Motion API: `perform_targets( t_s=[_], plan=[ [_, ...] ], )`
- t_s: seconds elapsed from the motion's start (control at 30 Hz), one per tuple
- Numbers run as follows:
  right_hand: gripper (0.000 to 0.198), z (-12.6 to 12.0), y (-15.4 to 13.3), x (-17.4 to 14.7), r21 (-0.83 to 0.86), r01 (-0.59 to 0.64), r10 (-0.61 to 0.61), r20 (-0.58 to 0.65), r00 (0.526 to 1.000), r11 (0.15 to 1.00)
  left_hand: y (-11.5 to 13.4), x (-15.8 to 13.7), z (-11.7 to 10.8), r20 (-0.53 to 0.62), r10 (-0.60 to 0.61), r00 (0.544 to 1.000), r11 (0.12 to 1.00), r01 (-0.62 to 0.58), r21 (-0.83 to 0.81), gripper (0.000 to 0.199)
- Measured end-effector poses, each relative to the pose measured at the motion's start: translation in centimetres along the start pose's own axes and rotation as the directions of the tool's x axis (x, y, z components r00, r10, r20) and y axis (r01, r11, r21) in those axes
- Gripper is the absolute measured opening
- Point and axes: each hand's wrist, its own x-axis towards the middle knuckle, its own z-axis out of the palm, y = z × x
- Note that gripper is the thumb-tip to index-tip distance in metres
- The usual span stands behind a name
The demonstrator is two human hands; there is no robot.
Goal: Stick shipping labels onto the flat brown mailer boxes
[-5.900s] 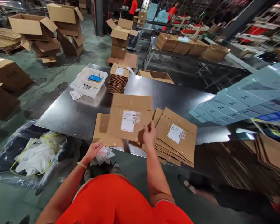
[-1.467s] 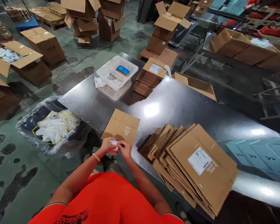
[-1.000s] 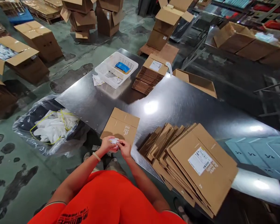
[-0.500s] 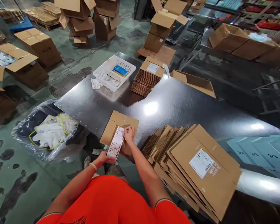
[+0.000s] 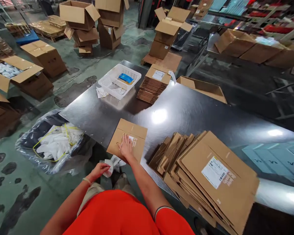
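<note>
My right hand (image 5: 126, 147) lies flat with fingers spread on a folded cardboard box (image 5: 140, 132) near the table's front edge. Beneath its fingers is a white label (image 5: 131, 138), mostly covered; only a small piece shows beside printed white lettering. Lower and to the left, off the table, my left hand (image 5: 99, 171) has its fingers pinched at a curling white paper strip (image 5: 115, 162). The strip hangs in loops below the box's near edge. To the right leans a stack of flattened boxes (image 5: 225, 192), the top one bearing a white label (image 5: 215, 172).
A white plastic basket (image 5: 104, 78) holding a blue packet (image 5: 125, 78) stands at the metal table's (image 5: 186, 114) far end, beside another stack of flat boxes (image 5: 152, 88). A lined bin (image 5: 24, 147) of white scraps is at the left. Open cartons (image 5: 34, 85) stand on the floor.
The printed label has gone from between my hands onto the cardboard, under my right hand, which now lies flat. My left hand has drawn left and down with the white strip.
</note>
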Motion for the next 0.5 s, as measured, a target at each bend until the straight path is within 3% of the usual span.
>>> perform_targets(
  t_s=[0.1,0.23,0.3,0.5],
  plan=[
    [0.078,-1.5,2.8,-0.4,0.028,-0.231,0.233,-0.155,0.960,0.973,1.9,1.3,-0.6,-0.014,0.027,1.000,0.999,-0.027,0.037,0.054],
    [0.069,-3.6,7.2,-2.5,0.241,-0.456,0.516,-0.384,0.766,0.856,5.4,3.8,-0.7,-0.192,0.026,0.981,0.989,0.003,0.147,0.082],
    [0.063,-3.8,7.8,-3.6,0.329,-0.514,0.609,-0.364,0.705,0.792,6.8,5.1,-0.4,-0.242,0.035,0.970,0.976,0.019,0.216,0.077],
    [0.060,-4.4,4.0,-4.3,0.365,-0.597,0.696,-0.284,0.659,0.714,8.0,6.7,-0.9,-0.197,0.041,0.979,0.969,0.009,0.248,0.064]
  ],
)
